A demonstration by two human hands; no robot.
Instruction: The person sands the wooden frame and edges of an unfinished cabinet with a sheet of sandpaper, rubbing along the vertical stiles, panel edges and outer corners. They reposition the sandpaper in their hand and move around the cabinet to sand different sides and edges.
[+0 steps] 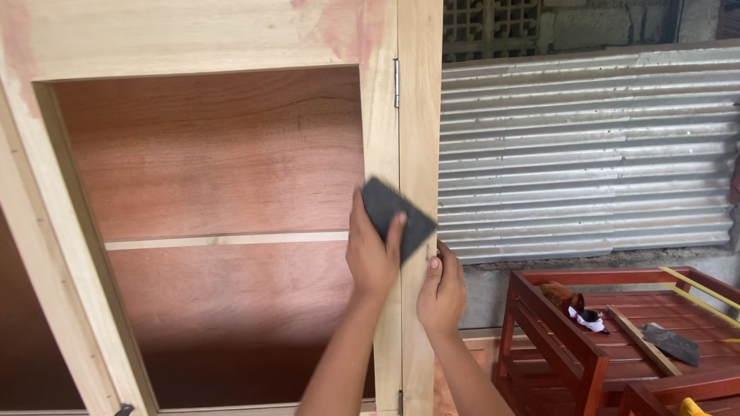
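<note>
Sanding sheet up against the cabinet's right edge.

Left hand (373,258) pinching dark grey square sanding sheet (397,216) flat on pale upright wooden cabinet stile (420,100), long axis vertical. Right hand (442,293) just beside, below-right, fingers curled round the stile edge. Fingertips hidden behind; lower hinge (400,400) cut off.

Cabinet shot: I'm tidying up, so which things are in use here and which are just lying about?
In use: sandpaper, left hand, right hand, cabinet frame, hinge.

Lying about: red bench, rag, wood strip, dark sheet.
</note>
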